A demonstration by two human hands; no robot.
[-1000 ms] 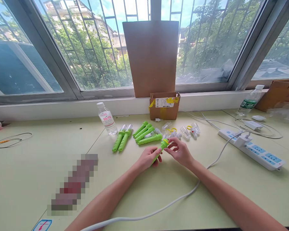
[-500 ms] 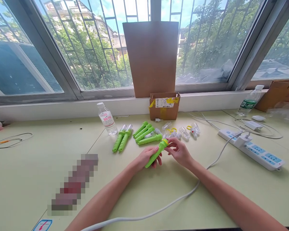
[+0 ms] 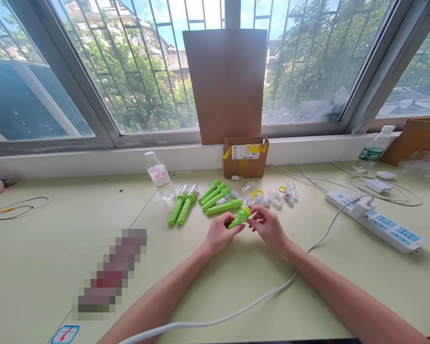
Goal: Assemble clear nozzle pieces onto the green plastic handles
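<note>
My left hand (image 3: pixel 220 232) is wrapped round a green plastic handle (image 3: pixel 238 218), which tilts up to the right; its lower end is hidden by the hand. A yellow ring (image 3: pixel 247 209) sits at the handle's upper end. My right hand (image 3: pixel 270 227) has its thumb and fingers pinched at that ring. Just beyond lie several loose green handles (image 3: pixel 222 207), with clear plastic caps (image 3: pixel 274 198) and yellow rings (image 3: pixel 283 189) to their right. Left of these, two green handles with clear tops (image 3: pixel 187 205) lie side by side.
A water bottle (image 3: pixel 160 177) stands back left, a small cardboard box (image 3: pixel 245 165) at the back. On the right is a white power strip (image 3: pixel 376 222); its cable (image 3: pixel 258 301) runs across under my right forearm. A second bottle (image 3: pixel 374 149) stands far right.
My left hand has turned over and shifted its grip up the green handle, so its back now covers the lower part. My right hand stays at the yellow ring.
</note>
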